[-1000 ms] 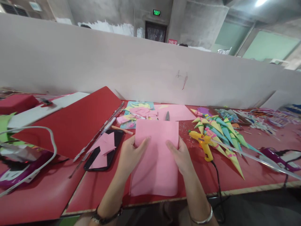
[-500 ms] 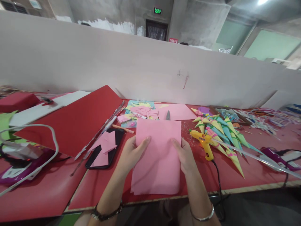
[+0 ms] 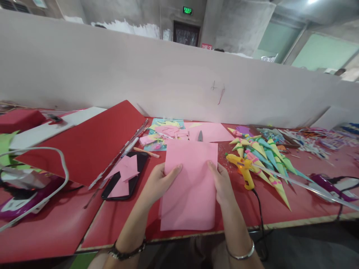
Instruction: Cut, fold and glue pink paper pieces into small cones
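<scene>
Pink paper sheets (image 3: 190, 194), at least two layered, stand between my hands above the table's front edge. My left hand (image 3: 161, 181) grips their left side, thumb on the front and fingers behind. On the right side my right hand (image 3: 220, 179) holds them the same way. A lower sheet peeks out at the left edge. Behind the sheets, the grey tip of a pointed tool, perhaps scissors (image 3: 200, 136), shows; the rest of it is hidden. Left of my left hand, cut pink paper pieces (image 3: 127, 170) lie on a black tray-like object (image 3: 110, 194).
A yellow glue gun (image 3: 244, 168) with a clear stick lies at right, beside several paper cones (image 3: 269, 151). Paper scraps (image 3: 168, 130) and a pink sheet (image 3: 215, 130) are at the back. Left are a red board (image 3: 92, 144) and a cable (image 3: 63, 160). A white partition (image 3: 168, 82) stands behind.
The pink sheets have shifted slightly to the right in my hands, and their left edges are offset differently. Both hands keep their hold.
</scene>
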Demonstrator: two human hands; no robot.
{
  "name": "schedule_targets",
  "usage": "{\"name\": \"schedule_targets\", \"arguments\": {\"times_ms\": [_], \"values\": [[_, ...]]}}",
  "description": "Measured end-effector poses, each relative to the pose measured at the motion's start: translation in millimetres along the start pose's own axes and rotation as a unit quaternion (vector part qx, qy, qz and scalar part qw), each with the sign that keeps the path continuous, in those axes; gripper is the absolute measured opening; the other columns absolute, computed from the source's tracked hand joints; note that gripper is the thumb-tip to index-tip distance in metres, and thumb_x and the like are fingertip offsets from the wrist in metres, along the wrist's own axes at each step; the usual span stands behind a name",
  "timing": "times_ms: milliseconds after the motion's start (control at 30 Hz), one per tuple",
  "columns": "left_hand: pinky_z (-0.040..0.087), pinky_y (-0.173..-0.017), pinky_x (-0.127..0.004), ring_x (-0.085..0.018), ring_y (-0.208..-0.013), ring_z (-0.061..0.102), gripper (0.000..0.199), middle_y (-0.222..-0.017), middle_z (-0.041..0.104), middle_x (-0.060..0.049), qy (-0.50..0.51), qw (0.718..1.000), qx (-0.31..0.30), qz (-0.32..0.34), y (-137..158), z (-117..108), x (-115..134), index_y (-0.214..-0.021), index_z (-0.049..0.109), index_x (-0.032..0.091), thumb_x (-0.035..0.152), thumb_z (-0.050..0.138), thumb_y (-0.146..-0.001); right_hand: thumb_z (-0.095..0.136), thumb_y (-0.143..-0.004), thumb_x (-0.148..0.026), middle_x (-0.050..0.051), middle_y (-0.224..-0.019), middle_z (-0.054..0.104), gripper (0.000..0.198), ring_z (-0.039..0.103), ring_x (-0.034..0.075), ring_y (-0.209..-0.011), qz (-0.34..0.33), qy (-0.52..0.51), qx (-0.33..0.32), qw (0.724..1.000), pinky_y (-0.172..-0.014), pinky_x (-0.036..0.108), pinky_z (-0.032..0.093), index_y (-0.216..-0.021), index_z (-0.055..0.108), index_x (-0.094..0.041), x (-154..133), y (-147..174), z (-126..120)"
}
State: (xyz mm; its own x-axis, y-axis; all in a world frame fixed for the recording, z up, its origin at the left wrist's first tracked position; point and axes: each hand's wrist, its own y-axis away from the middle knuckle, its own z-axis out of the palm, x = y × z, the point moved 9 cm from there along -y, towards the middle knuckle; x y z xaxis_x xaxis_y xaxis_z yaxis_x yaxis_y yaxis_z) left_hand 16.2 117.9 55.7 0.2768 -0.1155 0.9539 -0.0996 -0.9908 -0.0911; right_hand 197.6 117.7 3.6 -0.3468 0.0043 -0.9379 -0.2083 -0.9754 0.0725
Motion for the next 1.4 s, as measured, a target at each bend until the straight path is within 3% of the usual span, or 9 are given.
{"name": "schedule_targets", "arguments": {"times_ms": [200, 400, 600, 867, 1033, 1400], "values": [[0.014, -0.037, -0.020, -0.006, -0.044, 0.023, 0.039, -0.048, 0.026, 0.006, -0.039, 0.999, -0.006, 0.004, -2.6, -1.2, -5.4, -0.050, 0.030, 0.019, 0.045, 0.049, -0.073, 0.065, -0.068, -0.045, 0.001, -0.065, 0.066, 0.035, 0.057, 0.016, -0.062, -0.005, 0.015, 0.001, 1.000, -0.054, 0.024, 0.042, -0.084, 0.067, -0.014, 1.1, -1.6, -1.3], [0.020, -0.039, -0.019, -0.008, -0.047, 0.030, 0.038, -0.051, 0.034, 0.004, -0.036, 0.999, -0.011, -0.013, -1.5, -1.4, -6.0, -0.051, 0.039, 0.017, 0.046, 0.050, -0.072, 0.065, -0.068, -0.045, 0.004, -0.079, 0.069, 0.038, 0.061, 0.019, -0.070, -0.028, 0.042, -0.058, 0.997, -0.061, 0.026, 0.045, -0.091, 0.067, -0.015, -8.1, -1.0, 2.0], [0.018, -0.040, -0.020, -0.008, -0.046, 0.027, 0.040, -0.050, 0.030, 0.005, -0.026, 0.999, -0.024, -0.016, -0.7, 3.7, -5.2, -0.050, 0.034, 0.018, 0.048, 0.050, -0.072, 0.064, -0.066, -0.048, 0.004, -0.077, 0.070, 0.038, 0.061, 0.020, -0.070, -0.037, 0.040, -0.047, 0.997, -0.060, 0.027, 0.045, -0.087, 0.067, -0.016, -12.4, -1.3, -3.0], [0.018, -0.042, -0.021, -0.008, -0.048, 0.027, 0.041, -0.052, 0.028, 0.006, -0.054, 0.997, -0.047, 0.002, -2.9, 9.0, -7.6, -0.051, 0.033, 0.018, 0.049, 0.051, -0.073, 0.062, -0.067, -0.051, -0.004, -0.050, 0.055, 0.034, 0.047, 0.013, -0.050, -0.043, 0.066, 0.010, 0.997, -0.050, 0.024, 0.035, -0.067, 0.062, -0.017, -5.9, -8.6, -16.2], [0.019, -0.043, -0.021, -0.008, -0.049, 0.028, 0.040, -0.053, 0.030, 0.005, -0.073, 0.996, -0.051, -0.008, -2.5, 10.3, -10.3, -0.053, 0.037, 0.017, 0.049, 0.050, -0.073, 0.063, -0.067, -0.050, -0.006, -0.046, 0.047, 0.034, 0.039, 0.010, -0.046, -0.049, 0.057, 0.013, 0.997, -0.048, 0.023, 0.030, -0.062, 0.058, -0.017, -5.2, -10.4, -17.6], [0.027, -0.040, -0.019, -0.010, -0.047, 0.037, 0.031, -0.050, 0.044, 0.002, -0.032, 0.999, -0.030, -0.019, 1.8, 2.8, -1.6, -0.052, 0.051, 0.015, 0.042, 0.057, -0.067, 0.062, -0.068, -0.049, -0.001, -0.061, 0.057, 0.032, 0.049, 0.014, -0.058, -0.065, 0.056, -0.030, 0.996, -0.055, 0.024, 0.038, -0.066, 0.061, -0.017, -19.7, 4.0, -6.3]]}}
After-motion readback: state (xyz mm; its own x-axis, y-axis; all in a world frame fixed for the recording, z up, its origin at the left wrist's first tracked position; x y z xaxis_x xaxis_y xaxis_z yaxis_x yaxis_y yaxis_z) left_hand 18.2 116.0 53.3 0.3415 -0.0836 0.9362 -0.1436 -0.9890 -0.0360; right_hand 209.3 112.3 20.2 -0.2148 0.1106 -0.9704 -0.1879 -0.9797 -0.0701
